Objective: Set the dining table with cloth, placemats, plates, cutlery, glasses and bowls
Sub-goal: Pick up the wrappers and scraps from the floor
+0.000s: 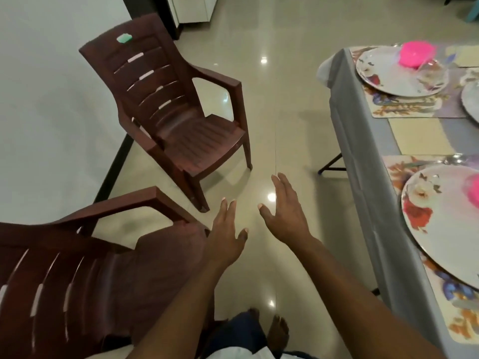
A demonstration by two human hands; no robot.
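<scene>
Head view: both hands, left hand [228,242] and right hand [286,213], fingers spread, empty, pointing forward.

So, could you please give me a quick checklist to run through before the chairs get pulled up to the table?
1. Both hands free: ok. Left hand and right hand are open and hold nothing.
2. Near chair within reach: ok, beside the left hand.
3. Far chair seat bare: ok.
4. Floor between chairs and table: ok, nothing lies there.
5. Tablecloth laid: ok, it hangs over the edge.
6. Settings complete: cannot tell; plates on placemats show, most of the table is out of view.
</scene>
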